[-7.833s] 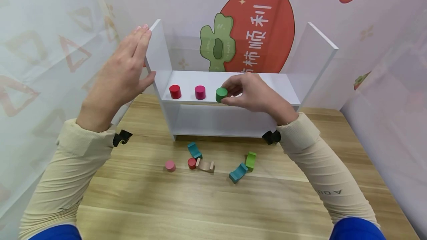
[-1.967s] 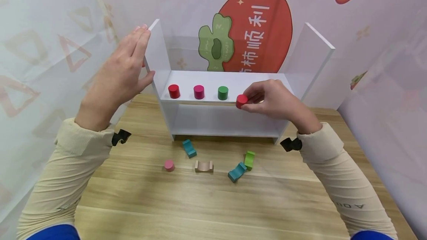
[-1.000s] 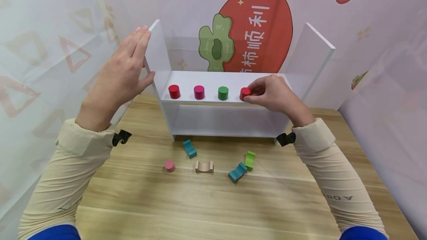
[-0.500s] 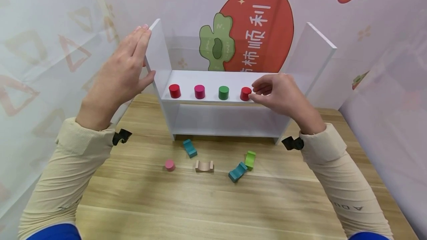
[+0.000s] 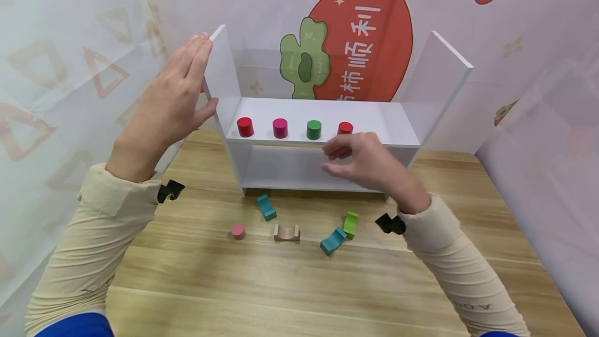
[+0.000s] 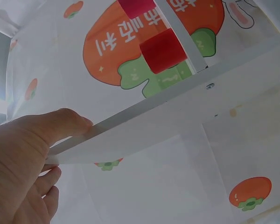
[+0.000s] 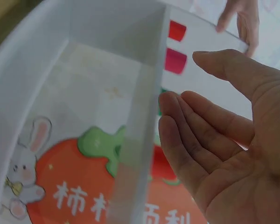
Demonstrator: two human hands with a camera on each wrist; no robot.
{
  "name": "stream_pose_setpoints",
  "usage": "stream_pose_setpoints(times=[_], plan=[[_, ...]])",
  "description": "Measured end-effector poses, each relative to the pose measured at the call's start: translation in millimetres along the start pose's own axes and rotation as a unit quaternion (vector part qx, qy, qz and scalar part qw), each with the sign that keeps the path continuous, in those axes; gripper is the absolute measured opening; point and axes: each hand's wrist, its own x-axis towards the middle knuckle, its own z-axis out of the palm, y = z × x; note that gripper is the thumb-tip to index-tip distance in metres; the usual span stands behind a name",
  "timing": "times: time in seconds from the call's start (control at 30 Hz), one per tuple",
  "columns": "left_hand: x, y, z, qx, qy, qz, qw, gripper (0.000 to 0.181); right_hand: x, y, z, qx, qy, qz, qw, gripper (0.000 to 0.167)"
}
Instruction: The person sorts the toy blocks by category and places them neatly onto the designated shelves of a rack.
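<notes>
- Left hand (image 5: 165, 102): fingers grip the white shelf unit (image 5: 323, 108) at its nine o'clock.
- Right hand (image 5: 364, 159): fingers loosely curved, holding nothing.
- Nearest red cylinder (image 5: 345, 127): on the unit, eleven o'clock from that hand.

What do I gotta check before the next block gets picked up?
1. Left hand holding the white shelf: ok, it grips the left side panel.
2. Right hand free: ok, it holds nothing.
3. Left red cylinder, magenta cylinder and green cylinder upright on the upper board: ok.
4. Base of the rightmost red cylinder flat: cannot tell, the right hand hides it.
5. Pink cylinder uncovered on the table: ok, nothing lies on it.
6. Room for one more: ok, bare board right of the rightmost red cylinder.
</notes>
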Motion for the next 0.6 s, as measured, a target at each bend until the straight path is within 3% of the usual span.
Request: stream_pose_setpoints(times=[0.4,0.6], plan=[[-1.8,0.0,-1.6,0.006,-0.006,-0.005,1.0,0.088,9.1,-1.2,93.4,0.032,-0.089,-0.022,0.9953,0.038],[-1.7,0.6,-1.9,0.005,-0.005,-0.006,1.0,0.089,13.3,-7.2,138.0,0.062,-0.112,-0.041,0.9909,0.035]])
